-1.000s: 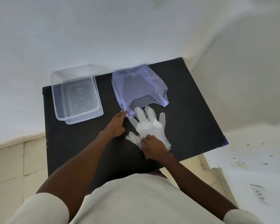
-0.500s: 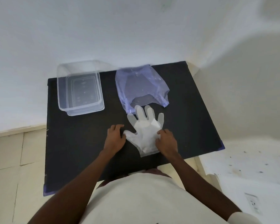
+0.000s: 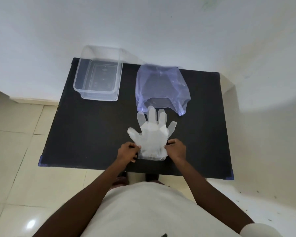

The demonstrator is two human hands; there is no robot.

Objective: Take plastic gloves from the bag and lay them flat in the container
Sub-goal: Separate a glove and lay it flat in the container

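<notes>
Translucent plastic gloves [image 3: 152, 134] lie flat on the black table [image 3: 85, 130], fingers pointing away from me, in what looks like a thin stack. My left hand [image 3: 128, 151] pinches the cuff's left edge. My right hand [image 3: 176, 149] pinches the cuff's right edge. The bluish plastic bag [image 3: 161, 88] lies just beyond the glove fingertips, its open mouth toward me. The clear rectangular container [image 3: 99, 79] stands at the table's far left corner, with nothing visible inside.
White walls close in behind and to the right of the table. Pale floor tiles [image 3: 15, 151] show on the left and in front. My torso in a white shirt fills the bottom of the view.
My hands have slid down the gloves to the cuff, one on each side, and now pinch its edges. The view has shifted, so the table appears more square-on.
</notes>
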